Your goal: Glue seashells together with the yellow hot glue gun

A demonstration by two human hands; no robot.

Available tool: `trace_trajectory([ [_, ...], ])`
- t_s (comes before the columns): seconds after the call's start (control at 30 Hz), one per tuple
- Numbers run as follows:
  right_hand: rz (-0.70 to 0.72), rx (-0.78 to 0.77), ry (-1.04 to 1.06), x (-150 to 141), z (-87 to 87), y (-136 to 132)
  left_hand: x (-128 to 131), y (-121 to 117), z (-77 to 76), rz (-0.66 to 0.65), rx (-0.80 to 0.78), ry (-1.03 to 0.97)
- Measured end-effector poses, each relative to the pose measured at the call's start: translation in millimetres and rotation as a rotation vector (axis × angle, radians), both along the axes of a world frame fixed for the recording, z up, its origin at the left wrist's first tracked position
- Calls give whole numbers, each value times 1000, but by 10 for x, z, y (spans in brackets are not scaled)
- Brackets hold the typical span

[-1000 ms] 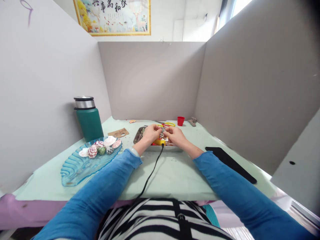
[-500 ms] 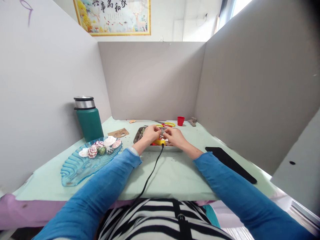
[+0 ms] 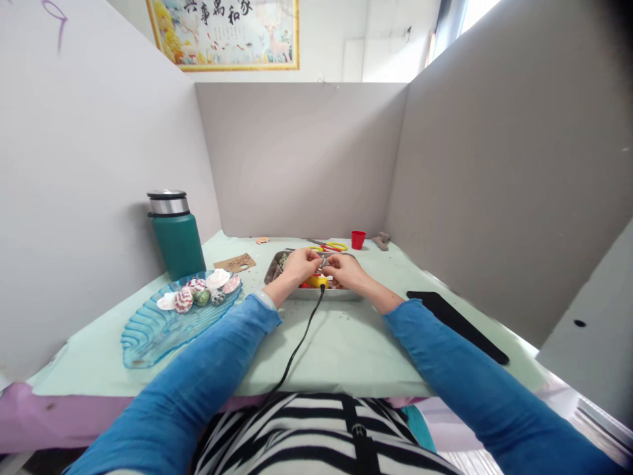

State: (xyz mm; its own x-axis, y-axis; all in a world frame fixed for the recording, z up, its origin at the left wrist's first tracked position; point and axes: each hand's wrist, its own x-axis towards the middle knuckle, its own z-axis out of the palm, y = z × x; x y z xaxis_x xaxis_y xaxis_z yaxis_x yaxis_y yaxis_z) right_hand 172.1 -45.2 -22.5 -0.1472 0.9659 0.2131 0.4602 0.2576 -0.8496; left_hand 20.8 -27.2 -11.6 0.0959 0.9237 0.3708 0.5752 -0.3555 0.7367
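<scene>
Both my hands are raised over a shallow grey tray [image 3: 341, 296], fingertips close together. My left hand [image 3: 301, 264] and my right hand [image 3: 347, 272] pinch a small greyish piece [image 3: 324, 262] between them; its kind is too small to make out. Under my hands in the tray lies a yellow tool handle [image 3: 316, 282], its black cord [image 3: 302, 348] running over the table's front edge. Small greenish and brownish bits [image 3: 281, 259] show at the tray's left end. The rest of the tray's contents is hidden by my hands.
Left stands a blue leaf-shaped glass dish [image 3: 158, 335] with several shells, beside a green flask [image 3: 177, 244]. A brown card [image 3: 236, 262], yellow-handled scissors [image 3: 336, 246], a red cup [image 3: 358, 240] and a grey-brown lump [image 3: 381, 241] lie farther back. A black flat panel [image 3: 455, 324] is right.
My fingertips have shifted very slightly around the small piece. Otherwise my hands stay over the tray and the other things stay put.
</scene>
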Motion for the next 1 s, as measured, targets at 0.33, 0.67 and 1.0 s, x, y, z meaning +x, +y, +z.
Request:
trace_trajectory([
  [0.33, 19, 58, 30, 32, -27, 33, 9, -62, 47, 25, 11, -57],
  [0.67, 4, 115, 38, 37, -32, 40, -6, -6, -14, -173, -107, -357],
  [1.0, 0, 105, 13, 24, 14, -16, -5, -101, 65, -175, -169, -393],
])
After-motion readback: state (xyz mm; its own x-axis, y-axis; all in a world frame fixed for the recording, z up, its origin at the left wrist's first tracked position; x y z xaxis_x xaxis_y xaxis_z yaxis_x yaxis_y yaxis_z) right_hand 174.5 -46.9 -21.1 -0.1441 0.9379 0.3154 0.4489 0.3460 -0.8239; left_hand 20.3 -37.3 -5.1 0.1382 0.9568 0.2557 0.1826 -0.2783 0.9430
